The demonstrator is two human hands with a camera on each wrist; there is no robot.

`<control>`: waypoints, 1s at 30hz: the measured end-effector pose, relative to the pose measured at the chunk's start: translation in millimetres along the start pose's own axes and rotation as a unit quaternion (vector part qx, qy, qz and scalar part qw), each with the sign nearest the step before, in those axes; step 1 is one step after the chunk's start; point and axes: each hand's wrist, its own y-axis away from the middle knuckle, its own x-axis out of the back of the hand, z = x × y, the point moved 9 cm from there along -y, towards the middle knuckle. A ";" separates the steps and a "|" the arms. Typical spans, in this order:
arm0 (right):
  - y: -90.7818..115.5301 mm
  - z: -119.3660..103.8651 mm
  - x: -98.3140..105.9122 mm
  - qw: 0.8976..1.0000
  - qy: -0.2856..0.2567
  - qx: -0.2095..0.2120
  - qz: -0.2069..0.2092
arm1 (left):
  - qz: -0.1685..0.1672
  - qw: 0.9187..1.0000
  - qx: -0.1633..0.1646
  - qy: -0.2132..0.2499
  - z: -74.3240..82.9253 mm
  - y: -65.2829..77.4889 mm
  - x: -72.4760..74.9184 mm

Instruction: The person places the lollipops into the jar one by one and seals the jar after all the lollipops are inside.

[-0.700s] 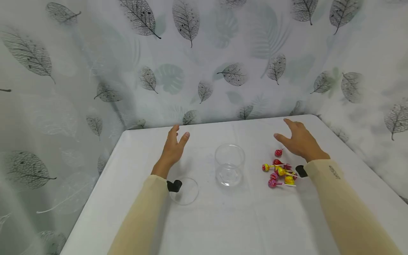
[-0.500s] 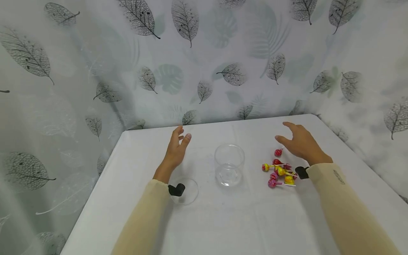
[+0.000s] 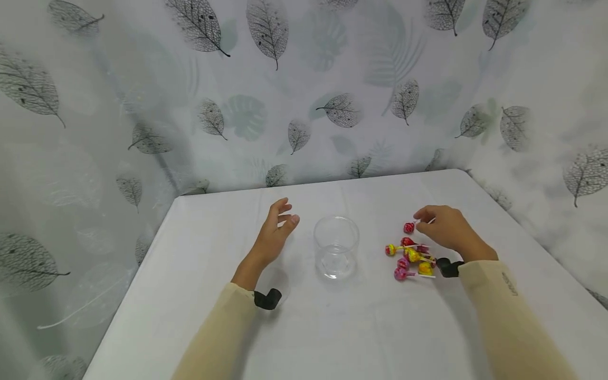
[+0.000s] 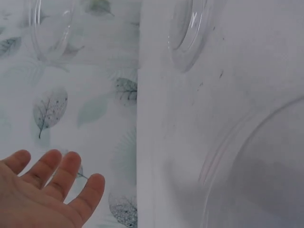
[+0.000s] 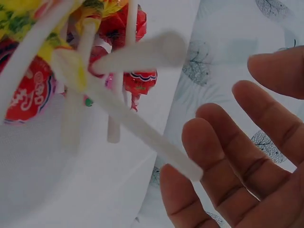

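My right hand [image 3: 446, 228] reaches over the far side of several wrapped lollipops [image 3: 412, 256]. Its fingertips are close to the white stick of a red lollipop [image 3: 409, 228] that lies apart from the pile. In the right wrist view the thumb and fingers [image 5: 204, 142] are spread, with white sticks in front of them. Left of the clear jar [image 3: 336, 248], my left hand [image 3: 273, 235] hovers with relaxed fingers and nothing in its grasp. Beneath the left wrist lies a clear round disc [image 3: 283, 279], partly hidden by the wrist camera.
A white cloth covers the table [image 3: 342, 332]. Leaf-printed curtains [image 3: 304, 79] hang behind it and along both sides. The upright jar stands between the two hands, its interior visible through the clear wall.
My right hand has come down and nearer, its fingers drawing in by the red lollipop's stick. The left hand has shifted right and nearer, toward the jar. The head view has turned slightly.
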 end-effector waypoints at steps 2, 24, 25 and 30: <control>0.9 2.3 -6.6 1.000 -0.001 -0.003 -0.017 | -0.015 1.000 0.001 0.002 0.3 2.4 -7.1; 1.3 15.2 -36.1 0.996 -0.011 -0.021 -0.084 | -0.089 0.996 0.029 -0.016 -5.6 8.1 -61.4; 1.4 15.1 -36.6 0.996 -0.011 -0.019 -0.084 | -0.090 0.995 0.031 -0.016 -5.4 8.3 -62.7; 1.5 13.1 -38.1 0.997 -0.009 -0.012 -0.081 | -0.093 0.996 0.019 -0.003 -0.8 7.2 -68.1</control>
